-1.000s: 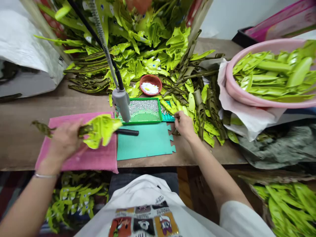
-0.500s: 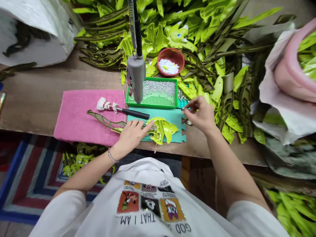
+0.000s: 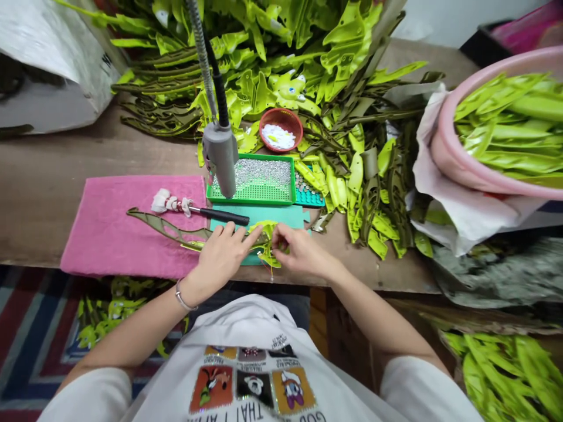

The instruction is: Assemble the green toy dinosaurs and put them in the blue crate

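My left hand [image 3: 223,249] lies over a yellow-green plastic toy shell [image 3: 269,258] with a long dark olive plastic piece [image 3: 162,227] running out to its left. The fingers of this hand are stretched out and rest on top. At the shell's right side, my right hand [image 3: 297,249] has thumb and fingertips pinched together; whatever is between them is too small to make out. A thin wire hangs from the shell's near edge. Just behind my left hand is a black-handled tool [image 3: 224,215], its head wrapped in white cloth.
A pink towel [image 3: 101,228] and a teal mat [image 3: 259,212] lie on the bench. Behind them stand a green tray [image 3: 292,181] of small metal screws, a red bowl [image 3: 297,126] and a hanging grey power screwdriver [image 3: 220,158]. Heaped plastic parts and a pink tub [image 3: 440,146] flank these.
My right hand has moved left from beside the tray's right corner onto the toy shell. My left hand stays on the shell. The camera view has shifted to the right.
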